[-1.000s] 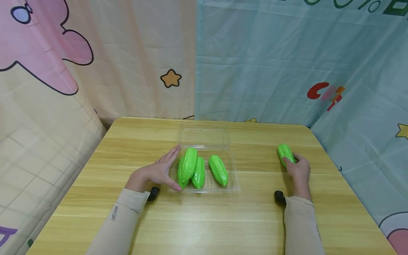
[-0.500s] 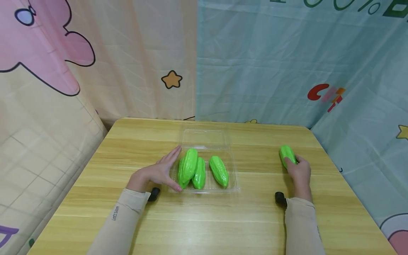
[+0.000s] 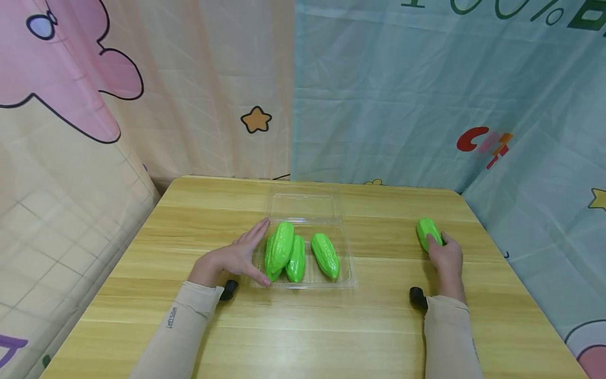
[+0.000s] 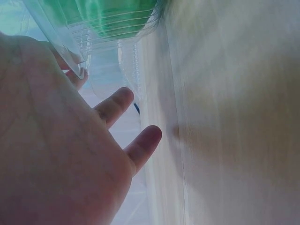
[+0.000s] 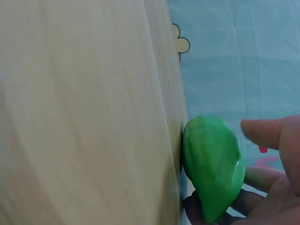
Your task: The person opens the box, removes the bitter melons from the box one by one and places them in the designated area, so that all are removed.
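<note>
Four green gourds total: three in the clear tray [image 3: 351, 273], one loose on the bench [image 3: 303, 326] at right.

Loose gourd [image 3: 428, 232] sits directly under and ahead of the right hand [image 3: 447, 260]. Its long axis runs roughly away from the person, tilted slightly left at the far end. The fingers [image 3: 434, 243] curl over its near end, and the right wrist view shows the thumb and fingers wrapped either side of the gourd [image 5: 213, 166], so it is gripped, resting on the wood. The tray lies well to its left, across bare bench. The right hand is on the gourd; the left hand is well apart from it.

Left hand [image 3: 234, 257] lies flat against the tray's left wall, fingers [image 3: 253, 237] straight and together, thumb pointing along the near corner. The left wrist view confirms it: relaxed, spread fingers [image 4: 140, 145] beside the ribbed plastic wall [image 4: 89, 35], nothing clamped.

Tray contents: two gourds [image 3: 279, 247] stacked and touching at the left side, the upper leaning on the lower [image 3: 296, 259]; a third [image 3: 325, 256] lies apart to the right, all long axes roughly front-to-back. Free space in the tray is at its right edge, beside the third gourd. The hinged lid [image 3: 303, 206] lies open flat behind.

Count: 4 gourds, 1 tray, 2 hands.
</note>
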{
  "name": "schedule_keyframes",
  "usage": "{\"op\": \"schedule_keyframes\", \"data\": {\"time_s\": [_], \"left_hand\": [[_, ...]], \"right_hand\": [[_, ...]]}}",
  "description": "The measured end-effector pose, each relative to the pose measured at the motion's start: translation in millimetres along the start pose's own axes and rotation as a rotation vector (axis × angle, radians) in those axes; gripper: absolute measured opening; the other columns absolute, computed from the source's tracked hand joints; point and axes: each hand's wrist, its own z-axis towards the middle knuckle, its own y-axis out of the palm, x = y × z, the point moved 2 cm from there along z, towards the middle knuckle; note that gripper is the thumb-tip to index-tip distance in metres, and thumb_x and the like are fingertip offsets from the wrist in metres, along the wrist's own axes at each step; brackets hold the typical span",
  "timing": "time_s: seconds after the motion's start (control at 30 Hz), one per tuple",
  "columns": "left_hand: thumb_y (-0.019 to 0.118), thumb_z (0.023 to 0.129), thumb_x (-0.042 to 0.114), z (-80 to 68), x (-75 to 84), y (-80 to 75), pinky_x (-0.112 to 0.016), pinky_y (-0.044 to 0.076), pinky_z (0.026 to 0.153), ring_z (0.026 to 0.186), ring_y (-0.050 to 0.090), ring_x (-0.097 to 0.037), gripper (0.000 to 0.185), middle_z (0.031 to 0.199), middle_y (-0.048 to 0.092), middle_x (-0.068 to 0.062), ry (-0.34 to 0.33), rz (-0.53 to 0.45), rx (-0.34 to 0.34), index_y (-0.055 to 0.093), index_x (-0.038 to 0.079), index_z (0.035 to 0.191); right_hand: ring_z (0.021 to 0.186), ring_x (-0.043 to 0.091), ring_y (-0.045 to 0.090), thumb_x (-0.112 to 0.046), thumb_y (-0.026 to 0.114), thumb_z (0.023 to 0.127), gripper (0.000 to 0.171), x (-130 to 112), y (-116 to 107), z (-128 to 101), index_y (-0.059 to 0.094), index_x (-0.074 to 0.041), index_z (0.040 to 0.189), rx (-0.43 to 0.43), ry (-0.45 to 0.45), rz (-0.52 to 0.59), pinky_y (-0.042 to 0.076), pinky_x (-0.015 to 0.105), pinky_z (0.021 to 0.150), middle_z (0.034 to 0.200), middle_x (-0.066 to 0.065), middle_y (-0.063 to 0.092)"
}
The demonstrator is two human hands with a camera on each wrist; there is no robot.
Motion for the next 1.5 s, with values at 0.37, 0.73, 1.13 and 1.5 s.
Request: {"op": "schedule_keyframes", "data": {"time_s": [0.37,0.73,1.13,1.5], "left_hand": [[0.093,0.063,0.054,0.3,-0.5,0.0,-0.071,0.003,0.112,0.15,-0.009,-0.041,0.151,0.167,-0.018,-0.008,-0.003,0.005,-0.004,-0.014,0.012,0.16],[0.091,0.063,0.057,1.1,-1.2,-0.3,-0.07,0.003,0.113,0.15,-0.01,-0.038,0.151,0.167,-0.018,-0.008,0.001,0.009,-0.005,-0.015,0.011,0.16],[0.092,0.063,0.056,0.5,-1.1,-0.5,-0.071,0.002,0.112,0.15,-0.01,-0.038,0.151,0.167,-0.018,-0.009,-0.004,0.006,-0.008,-0.016,0.013,0.16],[0.092,0.063,0.054,0.3,0.0,-1.3,-0.071,0.003,0.112,0.15,-0.008,-0.041,0.151,0.167,-0.018,-0.01,0.002,0.002,-0.007,-0.016,0.015,0.16]], "right_hand": [[0.148,0.044,0.013,-0.054,0.044,0.101,0.086,-7,-8,-6,0.014,0.003,0.159,0.056,0.01,0.067,0.016,0.053,0.119,0.163,0.027,0.016],[0.15,0.039,0.01,-0.061,0.059,0.092,0.098,-22,-17,-13,0.017,-0.005,0.161,0.134,-0.041,0.105,0.016,0.05,0.12,0.165,0.02,0.013],[0.151,0.027,0.015,-0.06,0.074,0.083,0.102,-55,-27,-39,0.022,-0.022,0.162,0.169,-0.158,0.11,0.021,0.049,0.119,0.166,0.004,0.019],[0.146,0.029,0.033,-0.054,0.079,0.082,0.104,-86,-23,-58,0.021,-0.023,0.163,0.092,-0.268,0.103,0.034,0.054,0.112,0.164,0.003,0.025]]}}
